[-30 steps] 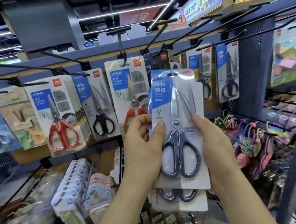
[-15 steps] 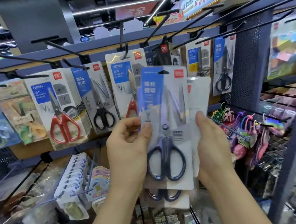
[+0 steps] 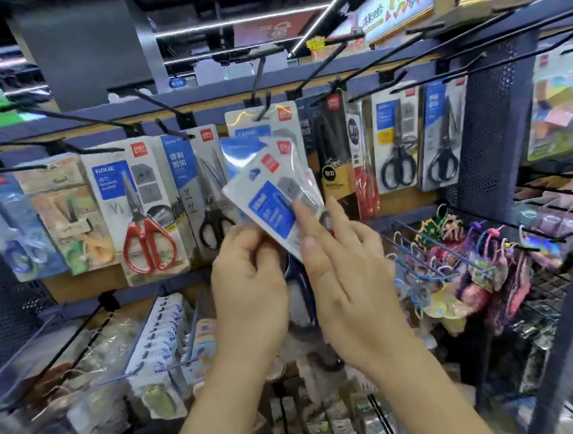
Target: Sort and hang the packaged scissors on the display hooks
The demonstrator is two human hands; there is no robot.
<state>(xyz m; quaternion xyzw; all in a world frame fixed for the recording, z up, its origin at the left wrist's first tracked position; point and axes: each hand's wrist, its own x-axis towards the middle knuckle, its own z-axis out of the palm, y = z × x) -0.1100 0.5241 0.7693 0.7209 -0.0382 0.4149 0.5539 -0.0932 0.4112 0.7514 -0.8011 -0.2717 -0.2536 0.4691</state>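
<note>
**Sorting packaged scissors at a shop rack.** The left hand (image 3: 249, 286) grips the lower part of a fanned stack of packaged scissors (image 3: 241, 152), its fingers (image 3: 243, 243) curled round the stack's left edge. The front pack (image 3: 268, 208), white with a blue label, is tilted with its top leaning left, just above the left fingers. The dark blue scissor handles (image 3: 299, 283) of one pack show between the two hands. The right hand (image 3: 346, 280) lies against the stack's right side, its fingers (image 3: 312, 222) straight and slightly spread, the forefinger tip touching the front pack's face. Whether the thumb pinches the pack cannot be told. Above and beyond the fingers, black display hooks (image 3: 260, 81) project from the rack's rail. Left of the left fingers hang a red-handled scissors pack (image 3: 143, 208) and a black-handled scissors pack (image 3: 206, 195). Right of the right fingers hang a dark pack (image 3: 334, 146) and two further black-handled packs (image 3: 398, 143). Below and right of the right fingers, coloured trinkets (image 3: 466, 266) hang on lower hooks.
</note>
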